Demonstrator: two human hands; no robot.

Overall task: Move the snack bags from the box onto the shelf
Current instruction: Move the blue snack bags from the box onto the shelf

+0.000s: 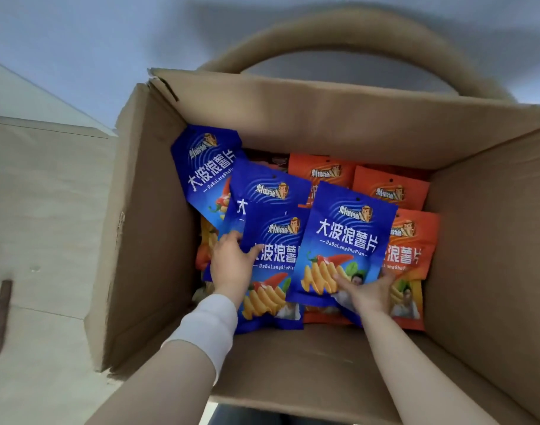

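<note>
A big brown box (324, 124) with its top open fills the middle of the frame. Inside, the left hand (232, 265) grips the side of the first blue bag (278, 240). The right hand (370, 294) grips the bottom corner of the second blue bag (345, 240), just to its right. More blue bags (207, 170) lie behind, and orange bags (391, 191) lie at the right
</note>
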